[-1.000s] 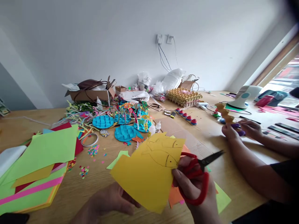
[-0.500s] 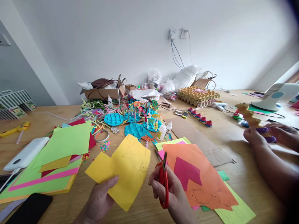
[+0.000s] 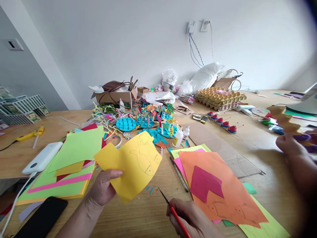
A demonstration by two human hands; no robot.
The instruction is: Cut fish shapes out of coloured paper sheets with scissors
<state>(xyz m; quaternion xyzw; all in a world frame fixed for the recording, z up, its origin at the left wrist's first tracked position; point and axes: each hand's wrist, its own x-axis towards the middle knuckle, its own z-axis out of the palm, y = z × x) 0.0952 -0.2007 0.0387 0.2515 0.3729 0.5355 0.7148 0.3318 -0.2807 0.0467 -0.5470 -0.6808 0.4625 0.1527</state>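
Note:
Pinched in my left hand is a piece of yellow paper with fish outlines drawn in pencil on it. My right hand grips red-handled scissors, whose blades point up and left, below the paper and apart from it. Right of them lies orange paper with more fish drawings and a magenta scrap on top. A pen rests along its left edge. Small blue snippets lie on the table under the yellow paper.
Stacked coloured paper, a white power bank and a black phone are at left. Behind stand blue cardboard discs with paper fish, glue bottles and egg trays. At right another person's hand holds a piece of egg carton.
The view has shifted left. My left hand has lifted the yellow paper slightly and turned it. My right hand has lowered and tilted the scissors, uncovering the pen.

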